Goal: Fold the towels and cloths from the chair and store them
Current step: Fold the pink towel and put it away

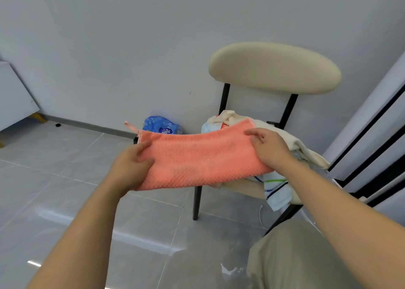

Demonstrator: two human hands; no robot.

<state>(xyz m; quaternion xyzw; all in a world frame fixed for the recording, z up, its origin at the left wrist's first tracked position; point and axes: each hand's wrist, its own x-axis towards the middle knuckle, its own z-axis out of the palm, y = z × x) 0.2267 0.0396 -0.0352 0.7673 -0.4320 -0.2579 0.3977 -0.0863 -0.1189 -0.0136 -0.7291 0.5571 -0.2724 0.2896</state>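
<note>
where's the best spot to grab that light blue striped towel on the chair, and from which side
Probably pinch the end of the striped towel that hangs over the near edge of the chair seat, coming from the near side. That end dangles free, while its upper part lies under the cream cloth. The right hand, nearest, must first release the coral towel.

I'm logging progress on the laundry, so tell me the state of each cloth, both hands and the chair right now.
orange towel: held in the air, stretched between both hands.
left hand: grips the towel's left end.
right hand: grips the towel's right end.
cream cloth: crumpled on the chair seat, unfolded.
striped blue towel: unfolded, hanging over the seat's front edge.
chair: upright, cloths piled on its seat.
</note>
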